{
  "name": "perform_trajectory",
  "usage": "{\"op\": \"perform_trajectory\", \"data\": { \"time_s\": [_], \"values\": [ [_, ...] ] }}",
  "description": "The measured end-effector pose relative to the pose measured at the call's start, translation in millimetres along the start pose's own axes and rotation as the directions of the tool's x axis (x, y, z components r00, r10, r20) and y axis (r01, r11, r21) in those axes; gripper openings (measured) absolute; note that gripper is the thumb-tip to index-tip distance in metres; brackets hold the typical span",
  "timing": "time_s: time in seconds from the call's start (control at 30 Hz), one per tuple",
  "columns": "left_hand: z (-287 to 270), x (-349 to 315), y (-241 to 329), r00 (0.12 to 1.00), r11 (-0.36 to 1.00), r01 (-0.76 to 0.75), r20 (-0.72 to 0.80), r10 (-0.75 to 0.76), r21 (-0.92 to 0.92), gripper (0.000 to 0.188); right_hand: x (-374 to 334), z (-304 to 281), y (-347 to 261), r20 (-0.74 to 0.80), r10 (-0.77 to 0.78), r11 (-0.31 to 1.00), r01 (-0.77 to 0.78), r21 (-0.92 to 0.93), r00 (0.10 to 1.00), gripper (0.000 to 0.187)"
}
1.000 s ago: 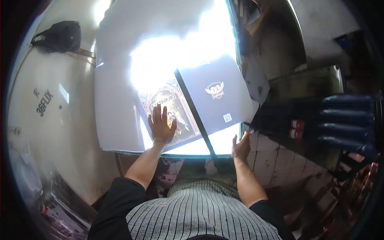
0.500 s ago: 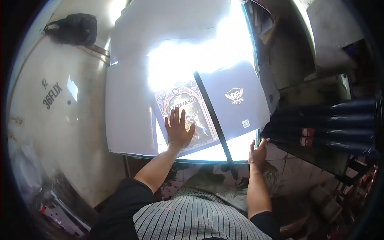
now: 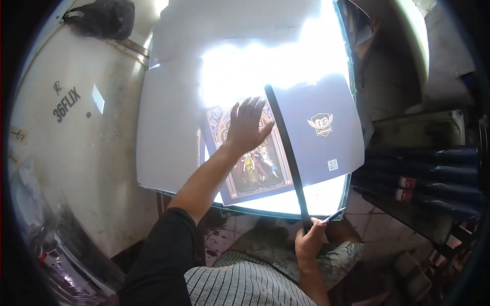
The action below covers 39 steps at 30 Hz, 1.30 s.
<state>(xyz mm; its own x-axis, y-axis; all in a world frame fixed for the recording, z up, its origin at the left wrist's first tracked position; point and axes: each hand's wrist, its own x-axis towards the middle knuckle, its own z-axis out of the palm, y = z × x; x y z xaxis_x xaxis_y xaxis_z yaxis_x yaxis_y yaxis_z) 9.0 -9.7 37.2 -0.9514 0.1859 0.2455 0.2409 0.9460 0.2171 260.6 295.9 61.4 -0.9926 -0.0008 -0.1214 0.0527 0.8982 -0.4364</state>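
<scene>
A dark blue printed cover sheet (image 3: pixel 326 153) lies at a slant on a brightly lit glass-edged table (image 3: pixel 326 199). Its left part carries an ornate framed picture with cartoon figures; its right part has a winged crest. A long straight black strip (image 3: pixel 284 137) runs between the two parts and sticks out past the table's near edge. My left hand (image 3: pixel 246 127) rests open on the picture, fingers spread, beside the strip's left edge. At the near edge my right hand (image 3: pixel 310 239) closes round the strip's near end. A slim, dark pen-like tool (image 3: pixel 334 215) also projects from that hand.
Pale sheets (image 3: pixel 168 122) cover the table's left side. Further left stands a whitish panel (image 3: pixel 76 102) with dark lettering, a black bag (image 3: pixel 102 20) above it. To the right, dark blue rolls (image 3: pixel 434 171) lie beside a dark metal frame. Plastic-wrapped material (image 3: pixel 71 265) sits at lower left.
My left hand has slid up and right across the picture, nearer the strip. My right hand has left the table's right corner and taken hold of the strip's near end. The view has shifted slightly.
</scene>
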Motion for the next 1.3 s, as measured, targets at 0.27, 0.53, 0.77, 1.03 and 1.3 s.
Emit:
{"op": "perform_trajectory", "data": {
  "time_s": [0.27, 0.53, 0.77, 1.03, 1.3],
  "values": [
    [9, 24, -5, 0.979, 0.992, 0.112, 0.176, -0.100, -0.057, 0.071, -8, -4, -7, -0.007, -0.044, 0.985, 0.045, 0.165, 0.999, 0.050],
    [10, 22, -6, 0.986, 0.995, 0.083, 0.151, -0.073, -0.062, 0.067, -6, 9, -10, 0.012, -0.044, 0.982, 0.041, 0.186, 0.999, 0.048],
    [10, 24, -4, 0.984, 0.995, 0.091, 0.155, -0.084, -0.039, 0.068, -8, 10, -18, 0.018, -0.003, 0.980, -0.001, 0.200, 1.000, 0.053],
    [13, 43, -15, 0.986, 0.996, 0.093, 0.138, -0.093, 0.004, 0.071, 6, 0, -29, -0.062, -0.020, 0.991, 0.028, 0.129, 0.998, 0.049],
    [15, 48, -15, 0.992, 0.989, 0.108, 0.084, -0.099, -0.105, 0.069, 14, 7, -9, -0.103, -0.090, 0.992, 0.099, 0.082, 0.991, 0.049]
  ]
}}
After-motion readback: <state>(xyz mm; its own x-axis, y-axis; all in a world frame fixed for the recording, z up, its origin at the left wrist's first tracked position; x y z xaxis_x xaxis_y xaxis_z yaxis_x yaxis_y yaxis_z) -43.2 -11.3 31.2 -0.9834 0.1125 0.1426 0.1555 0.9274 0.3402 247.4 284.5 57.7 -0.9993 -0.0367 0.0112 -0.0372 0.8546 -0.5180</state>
